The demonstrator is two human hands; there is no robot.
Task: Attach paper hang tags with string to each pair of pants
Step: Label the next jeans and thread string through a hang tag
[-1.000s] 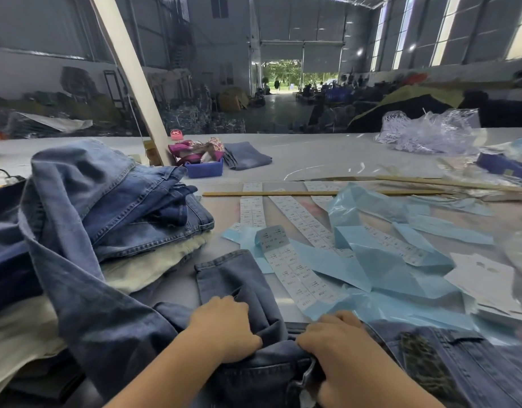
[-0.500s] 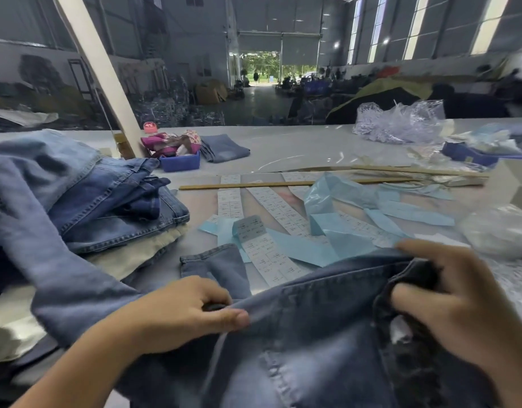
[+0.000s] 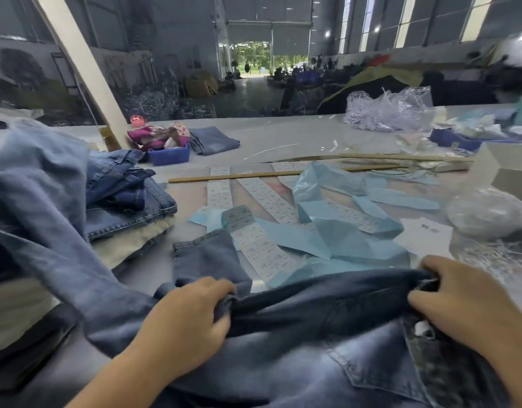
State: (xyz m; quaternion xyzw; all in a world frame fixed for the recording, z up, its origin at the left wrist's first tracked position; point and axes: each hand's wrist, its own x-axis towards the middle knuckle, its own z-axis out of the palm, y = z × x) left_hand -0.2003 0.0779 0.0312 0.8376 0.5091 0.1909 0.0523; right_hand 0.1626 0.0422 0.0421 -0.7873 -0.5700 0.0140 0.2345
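A pair of blue jeans lies across the near edge of the table, its waistband stretched between my hands. My left hand grips the waistband at the left. My right hand grips it at the right, above a dark waist patch with a small white bit beside it. One leg of the jeans lies folded on the table ahead. White label strips and blue backing paper lie just beyond the waistband.
A stack of folded jeans rises at the left. A blue bin, a folded denim piece and wooden sticks lie farther back. Clear plastic bags and a white box sit at the right.
My hands have moved apart, the right one far to the right, pulling the jeans' waistband out flat and taut. The view has swung a little to the right.
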